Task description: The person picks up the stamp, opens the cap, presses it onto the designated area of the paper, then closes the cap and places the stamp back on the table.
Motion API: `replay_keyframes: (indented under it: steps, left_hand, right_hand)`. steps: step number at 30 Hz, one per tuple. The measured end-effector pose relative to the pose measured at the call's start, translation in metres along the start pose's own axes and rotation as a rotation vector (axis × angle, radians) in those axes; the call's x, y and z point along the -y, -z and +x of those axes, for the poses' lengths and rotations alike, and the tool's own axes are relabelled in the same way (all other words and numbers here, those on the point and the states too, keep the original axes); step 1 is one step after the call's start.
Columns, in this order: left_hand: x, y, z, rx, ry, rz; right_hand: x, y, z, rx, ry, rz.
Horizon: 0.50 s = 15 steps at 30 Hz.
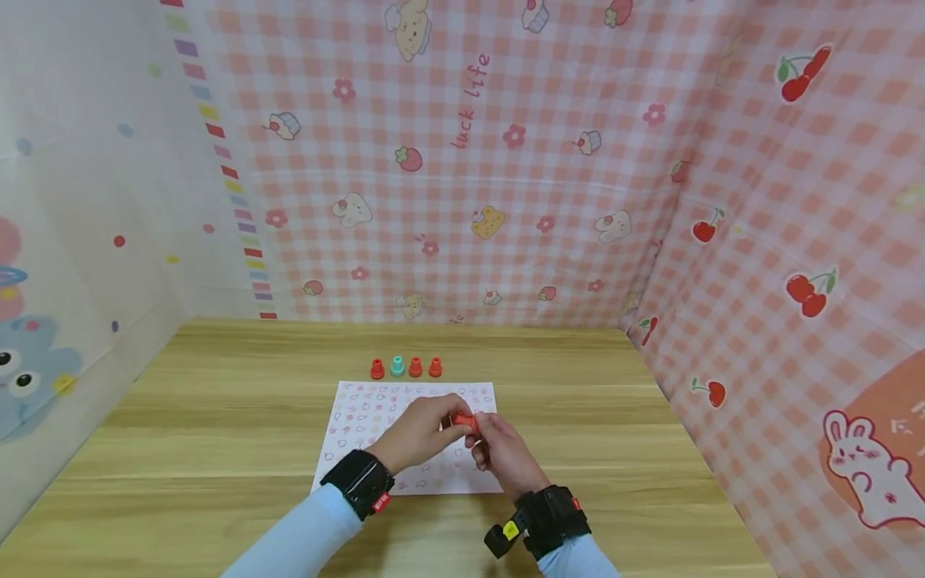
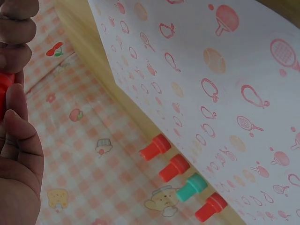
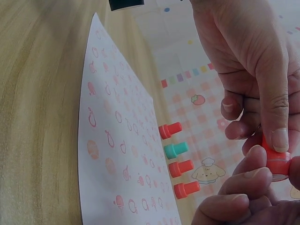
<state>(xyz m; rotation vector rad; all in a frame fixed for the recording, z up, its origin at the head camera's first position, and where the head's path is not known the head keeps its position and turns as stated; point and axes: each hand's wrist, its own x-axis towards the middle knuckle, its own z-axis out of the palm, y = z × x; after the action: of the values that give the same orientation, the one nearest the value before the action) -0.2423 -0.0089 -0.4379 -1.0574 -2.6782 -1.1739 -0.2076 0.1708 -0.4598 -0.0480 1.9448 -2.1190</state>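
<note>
Red stamp [image 1: 463, 420] is held between both hands above the paper sheet [image 1: 361, 417], its long axis lying sideways. Left hand [image 1: 419, 433] pinches one end, and right hand [image 1: 502, 453] pinches the other, equally near.

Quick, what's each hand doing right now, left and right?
Left hand: fingers pinch the red stamp.
Right hand: fingertips pinch the same red stamp.

Lighting is bright, even and diffuse; shadows under the hands are faint. No glare. The head view bows strongly at its edges. Both wrist views are tilted and softer, the near fingers [image 2: 16, 140] blurred, distant stamps [image 3: 176, 150] reasonably sharp.
</note>
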Motion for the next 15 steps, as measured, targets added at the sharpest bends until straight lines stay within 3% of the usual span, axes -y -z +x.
replay_keyframes:
  steps: [8, 15]
  left_hand:
    - [0.0022, 0.0015, 0.0032, -0.022, -0.038, 0.02]
    - [0.0077, 0.0101, 0.0091, -0.004, 0.029, 0.017]
  right_hand:
    - [0.0037, 0.0022, -0.0007, -0.015, -0.001, -0.026]
    - [0.002, 0.0092, 0.0002, -0.095, 0.022, -0.184]
